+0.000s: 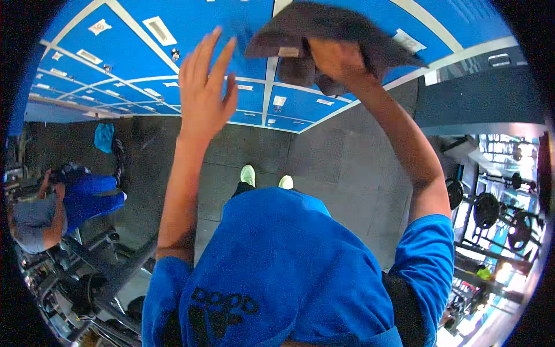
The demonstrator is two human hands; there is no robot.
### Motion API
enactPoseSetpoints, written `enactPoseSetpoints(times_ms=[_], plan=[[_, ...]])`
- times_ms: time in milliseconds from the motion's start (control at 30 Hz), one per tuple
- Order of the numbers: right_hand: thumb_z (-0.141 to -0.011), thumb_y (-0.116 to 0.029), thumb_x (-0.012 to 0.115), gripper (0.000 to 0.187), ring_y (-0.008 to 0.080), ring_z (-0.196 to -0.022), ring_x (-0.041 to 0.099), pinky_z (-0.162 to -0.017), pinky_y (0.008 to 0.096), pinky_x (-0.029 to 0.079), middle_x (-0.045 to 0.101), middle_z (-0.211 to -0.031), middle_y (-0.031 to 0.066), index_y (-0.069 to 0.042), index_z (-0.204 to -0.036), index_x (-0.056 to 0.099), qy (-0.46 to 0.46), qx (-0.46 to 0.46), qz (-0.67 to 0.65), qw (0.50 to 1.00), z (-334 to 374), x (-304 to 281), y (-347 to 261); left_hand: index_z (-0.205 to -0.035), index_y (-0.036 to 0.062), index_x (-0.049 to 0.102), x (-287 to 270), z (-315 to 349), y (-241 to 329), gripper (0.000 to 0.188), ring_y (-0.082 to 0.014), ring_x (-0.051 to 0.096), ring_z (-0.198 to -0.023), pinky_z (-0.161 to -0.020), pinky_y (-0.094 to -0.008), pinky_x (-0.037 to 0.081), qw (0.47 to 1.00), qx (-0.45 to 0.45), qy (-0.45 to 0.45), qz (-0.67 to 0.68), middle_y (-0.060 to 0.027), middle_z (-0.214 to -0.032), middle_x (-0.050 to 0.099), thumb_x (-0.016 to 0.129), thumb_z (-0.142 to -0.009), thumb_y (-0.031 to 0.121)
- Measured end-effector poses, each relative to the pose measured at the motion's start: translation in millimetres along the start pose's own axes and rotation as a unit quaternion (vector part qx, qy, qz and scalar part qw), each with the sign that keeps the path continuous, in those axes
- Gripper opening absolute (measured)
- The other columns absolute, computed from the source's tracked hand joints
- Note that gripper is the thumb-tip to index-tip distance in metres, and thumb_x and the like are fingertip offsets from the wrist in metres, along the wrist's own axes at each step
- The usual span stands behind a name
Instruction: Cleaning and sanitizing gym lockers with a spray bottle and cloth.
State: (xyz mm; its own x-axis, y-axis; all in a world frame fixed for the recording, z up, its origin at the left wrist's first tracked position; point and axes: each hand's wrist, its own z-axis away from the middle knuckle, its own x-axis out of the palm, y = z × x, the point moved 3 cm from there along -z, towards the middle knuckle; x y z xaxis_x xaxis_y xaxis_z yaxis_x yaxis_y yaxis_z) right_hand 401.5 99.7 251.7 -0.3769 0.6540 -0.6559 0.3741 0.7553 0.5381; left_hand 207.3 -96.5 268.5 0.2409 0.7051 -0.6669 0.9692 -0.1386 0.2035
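Observation:
My right hand (341, 61) is raised in front of the lockers, its fingers curled into a dark grey-brown cloth (329, 23). The cloth spreads out wide above the hand, is blurred along its edges, and hangs in folds below. Apart from it, my left hand (205, 89) is lifted with fingers spread and nothing in it. Behind both hands stand blue lockers (133, 52) with pale frames, small white labels and locks. The cloth covers part of the locker doors.
A person (40, 214) in blue trousers sits at the left among gym equipment. Near the lockers' foot lies a blue bag-like item (104, 137). Weight plates (487, 209) hang on a rack at the right. Dark tiles make up the floor (341, 173).

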Motion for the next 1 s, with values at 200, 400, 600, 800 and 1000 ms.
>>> enactPoseSetpoints(times_ms=[200, 400, 600, 800, 1000], plan=[[-0.093, -0.017, 0.051, 0.036, 0.0375, -0.117, 0.059, -0.105, 0.0464, 0.045, 0.062, -0.127, 0.0214, -0.003, -0.126, 0.060, -0.211, 0.138, -0.239, 0.938, -15, -3, -2, -0.140, 0.0094, 0.049, 23, 212, 26, 0.061, -0.0368, 0.047, -0.129, -0.106, -0.0501, 0.036, 0.967, -0.213, -0.143, -0.008, -0.0157, -0.145, 0.047, 0.064, -0.082, 0.004], [-0.087, -0.012, 0.059, 0.042, 0.0389, -0.094, 0.067, -0.091, 0.0407, 0.053, 0.067, -0.109, 0.0197, 0.003, -0.126, 0.058, 0.105, 0.064, -0.083, 0.989, -17, -25, 13, -0.146, 0.0125, 0.043, 43, 405, 82, 0.069, -0.0389, 0.048, -0.128, -0.106, -0.0516, 0.038, 0.887, -0.386, -0.248, -0.045, -0.0165, -0.144, 0.049, 0.065, -0.081, 0.010], [-0.088, -0.010, 0.053, 0.030, 0.0395, -0.096, 0.066, -0.093, 0.0422, 0.051, 0.066, -0.110, 0.0227, -0.003, -0.115, 0.064, 0.040, 0.003, -0.091, 0.995, 40, -10, 1, -0.149, 0.0111, 0.039, 50, 520, 120, 0.074, -0.0412, 0.050, -0.125, -0.103, -0.0544, 0.041, 0.707, -0.571, -0.418, 0.006, -0.0202, -0.141, 0.051, 0.063, -0.079, 0.010], [-0.089, -0.011, 0.052, 0.026, 0.0360, -0.102, 0.064, -0.096, 0.0446, 0.047, 0.066, -0.106, 0.0208, -0.005, -0.111, 0.065, -0.104, 0.123, -0.200, 0.966, -21, -29, 17, -0.146, 0.0071, 0.042, 59, 627, 138, 0.068, -0.0405, 0.060, -0.114, -0.096, -0.0486, 0.050, 0.675, -0.582, -0.446, 0.081, -0.0217, -0.123, 0.063, 0.062, -0.081, 0.013], [-0.092, -0.015, 0.050, 0.030, 0.0335, -0.108, 0.062, -0.101, 0.0448, 0.045, 0.065, -0.113, 0.0188, -0.008, -0.118, 0.064, -0.005, -0.026, -0.039, 0.999, 29, 22, -14, -0.140, 0.0074, 0.051, 74, 654, 143, 0.056, -0.0367, 0.063, -0.114, -0.096, -0.0433, 0.052, 0.649, -0.608, -0.438, 0.130, -0.0228, -0.122, 0.065, 0.058, -0.085, 0.015]])
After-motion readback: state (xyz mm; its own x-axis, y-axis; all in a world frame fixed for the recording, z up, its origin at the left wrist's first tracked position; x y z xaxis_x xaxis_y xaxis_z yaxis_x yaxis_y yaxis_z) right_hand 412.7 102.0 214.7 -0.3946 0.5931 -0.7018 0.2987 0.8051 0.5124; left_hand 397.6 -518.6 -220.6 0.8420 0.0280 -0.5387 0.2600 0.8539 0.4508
